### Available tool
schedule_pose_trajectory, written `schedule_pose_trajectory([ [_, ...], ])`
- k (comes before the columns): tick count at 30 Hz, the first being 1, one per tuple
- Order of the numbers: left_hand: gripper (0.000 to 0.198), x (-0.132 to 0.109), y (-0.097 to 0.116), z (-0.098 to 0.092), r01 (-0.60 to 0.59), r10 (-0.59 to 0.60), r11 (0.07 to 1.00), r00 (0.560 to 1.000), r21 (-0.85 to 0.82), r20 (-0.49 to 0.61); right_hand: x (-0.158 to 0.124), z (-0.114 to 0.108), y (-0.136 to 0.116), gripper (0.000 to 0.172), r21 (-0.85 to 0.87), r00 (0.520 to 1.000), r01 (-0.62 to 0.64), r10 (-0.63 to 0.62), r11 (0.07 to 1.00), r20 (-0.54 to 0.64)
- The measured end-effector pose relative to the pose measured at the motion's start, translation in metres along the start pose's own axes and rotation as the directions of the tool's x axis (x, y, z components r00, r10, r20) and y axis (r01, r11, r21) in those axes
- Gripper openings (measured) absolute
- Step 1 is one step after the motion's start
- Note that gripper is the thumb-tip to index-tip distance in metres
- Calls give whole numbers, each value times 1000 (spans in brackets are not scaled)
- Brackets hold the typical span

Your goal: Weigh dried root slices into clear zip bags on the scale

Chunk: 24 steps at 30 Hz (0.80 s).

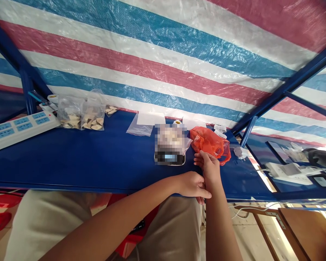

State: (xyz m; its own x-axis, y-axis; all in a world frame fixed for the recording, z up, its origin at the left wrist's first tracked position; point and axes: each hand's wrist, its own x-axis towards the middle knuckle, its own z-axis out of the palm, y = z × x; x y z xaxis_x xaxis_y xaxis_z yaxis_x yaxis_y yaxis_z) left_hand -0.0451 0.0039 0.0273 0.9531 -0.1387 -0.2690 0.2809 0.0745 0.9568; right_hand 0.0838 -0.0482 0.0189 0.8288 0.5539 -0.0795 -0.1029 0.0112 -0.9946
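Bright, even light filled the scene, scattering white glints over the striped sheeting (163, 61) and blowing out at the far right, while the wide lens stretched the edges, the lower right corner fell dark, and coarse pixelation masked most of the scale (170, 158).

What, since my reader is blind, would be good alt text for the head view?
A person's right hand is beside a red plastic bag on a blue desk, with the left hand at the right wrist. Left of the bag is a pixelated item with a lit display. Farther left stand two clear bags of pale pieces, before a striped sheet.
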Motion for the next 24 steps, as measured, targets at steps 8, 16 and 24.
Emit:
schedule_pose_trajectory([
  [8, 12, -2, 3, 2, 0, 0, 1000, 999, -9, -33, -1, 0, 0, 38, -91, 1000, 29, -28, 995, 11],
  [16, 14, -2, 1, 1, -21, 21, 1000, 999, -17, -31, 0, 0, -1, 37, -152, 999, 31, -27, 988, 27],
  [24, 17, 2, -5, 0, -27, 27, 999, 999, -27, -18, 1, -1, 0, 41, -167, 998, 40, -32, 985, 51],
])
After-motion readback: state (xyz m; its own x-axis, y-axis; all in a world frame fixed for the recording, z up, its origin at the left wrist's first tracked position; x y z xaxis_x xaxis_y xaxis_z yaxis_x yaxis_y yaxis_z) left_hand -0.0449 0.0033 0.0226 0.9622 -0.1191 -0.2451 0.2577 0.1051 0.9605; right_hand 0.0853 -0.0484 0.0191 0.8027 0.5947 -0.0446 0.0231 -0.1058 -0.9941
